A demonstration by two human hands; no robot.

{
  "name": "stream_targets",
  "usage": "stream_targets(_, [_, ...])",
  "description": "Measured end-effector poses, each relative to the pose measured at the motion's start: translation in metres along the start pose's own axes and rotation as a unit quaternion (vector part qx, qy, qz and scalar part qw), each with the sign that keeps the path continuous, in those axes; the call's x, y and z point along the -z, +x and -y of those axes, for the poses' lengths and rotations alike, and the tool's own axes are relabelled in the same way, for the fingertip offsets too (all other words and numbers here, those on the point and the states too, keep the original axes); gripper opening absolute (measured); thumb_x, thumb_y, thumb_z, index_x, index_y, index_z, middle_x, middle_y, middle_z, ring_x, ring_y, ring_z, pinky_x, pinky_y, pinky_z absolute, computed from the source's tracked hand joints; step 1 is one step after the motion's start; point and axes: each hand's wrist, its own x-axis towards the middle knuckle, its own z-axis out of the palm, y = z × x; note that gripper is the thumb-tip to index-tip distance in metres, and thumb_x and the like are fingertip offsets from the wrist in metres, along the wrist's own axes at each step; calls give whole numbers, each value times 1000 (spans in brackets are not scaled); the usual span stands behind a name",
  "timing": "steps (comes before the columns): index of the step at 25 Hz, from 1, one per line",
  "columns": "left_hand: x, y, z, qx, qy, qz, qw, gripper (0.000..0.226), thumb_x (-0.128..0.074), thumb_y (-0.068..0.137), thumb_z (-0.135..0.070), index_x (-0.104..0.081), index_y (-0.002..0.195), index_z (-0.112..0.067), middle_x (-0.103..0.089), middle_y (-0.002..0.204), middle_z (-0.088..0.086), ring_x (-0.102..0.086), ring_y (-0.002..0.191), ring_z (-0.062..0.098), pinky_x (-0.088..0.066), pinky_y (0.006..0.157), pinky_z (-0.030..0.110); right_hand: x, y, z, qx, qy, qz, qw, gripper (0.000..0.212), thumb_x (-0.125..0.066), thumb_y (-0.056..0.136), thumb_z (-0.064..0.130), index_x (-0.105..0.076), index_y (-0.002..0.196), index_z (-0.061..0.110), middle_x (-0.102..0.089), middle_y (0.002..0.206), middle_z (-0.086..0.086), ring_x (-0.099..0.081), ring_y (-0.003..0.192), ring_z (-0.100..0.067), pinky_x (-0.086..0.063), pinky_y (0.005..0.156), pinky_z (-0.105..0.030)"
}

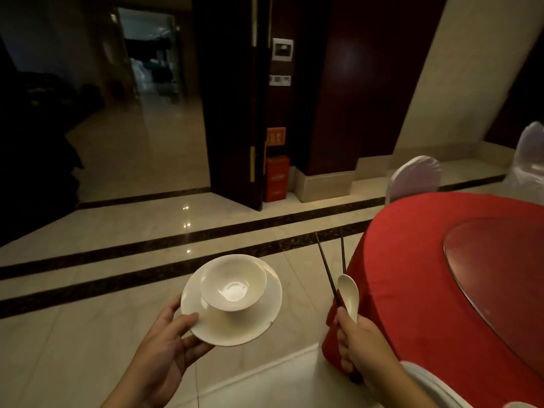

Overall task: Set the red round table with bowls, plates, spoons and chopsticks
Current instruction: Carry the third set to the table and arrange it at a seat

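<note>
Dim hall, seen from the head camera: pale marble floor (88, 334) with dark inlaid bands, a dark wooden door and a red cabinet at the far wall. At right stands the red round worktop (412, 260), draped in cloth with a glass turntable (500, 275) at its centre and white-covered chairs (415, 178) behind it. No setting shows on the part of the cloth in view.

The left hand (164, 348) grasps a white plate (250, 325) by its near rim, thumb on top and fingers beneath; a white bowl (232, 285) sits on the plate, off-centre toward the far side. The right hand (359, 343) is clenched round a pair of dark chopsticks (328, 272) and a white spoon (348, 293), tips pointing up and away. All four pieces are held over the floor, just left of the worktop's edge.

To do this well, I would keep the plate level so the bowl cannot slide, carry it over the cloth near the rim, set it down flat, then lay the spoon and chopsticks beside it one at a time.
</note>
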Motion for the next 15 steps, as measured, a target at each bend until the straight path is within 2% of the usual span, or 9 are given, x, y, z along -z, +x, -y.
stream_targets(5, [-58, 150, -24, 11, 27, 29, 999, 49, -56, 95, -4, -55, 137, -29, -66, 128, 17, -76, 92, 41, -64, 62, 41, -12, 138, 38, 29, 50, -25, 998, 31, -48, 104, 32, -58, 92, 4, -40, 51, 2, -34, 40, -14, -33, 41, -27])
stream_targets(10, [-136, 297, -68, -5, 50, 42, 998, 50, -57, 96, -6, -52, 141, -29, -67, 128, 17, -76, 94, 35, -63, 64, 37, -8, 284, 119, 53, 27, -24, 998, 32, -48, 103, 36, -63, 100, 7, -50, 54, 2, -48, 46, -15, -46, 46, -32])
stream_targets(15, [-207, 428, -102, -3, 38, 56, 998, 53, -59, 96, -7, -49, 143, -28, -65, 129, 18, -75, 100, 36, -64, 73, 48, 8, 402, 196, 61, 23, -19, 998, 31, -50, 102, 38, -63, 103, 11, -54, 57, 3, -52, 47, -13, -49, 48, -30])
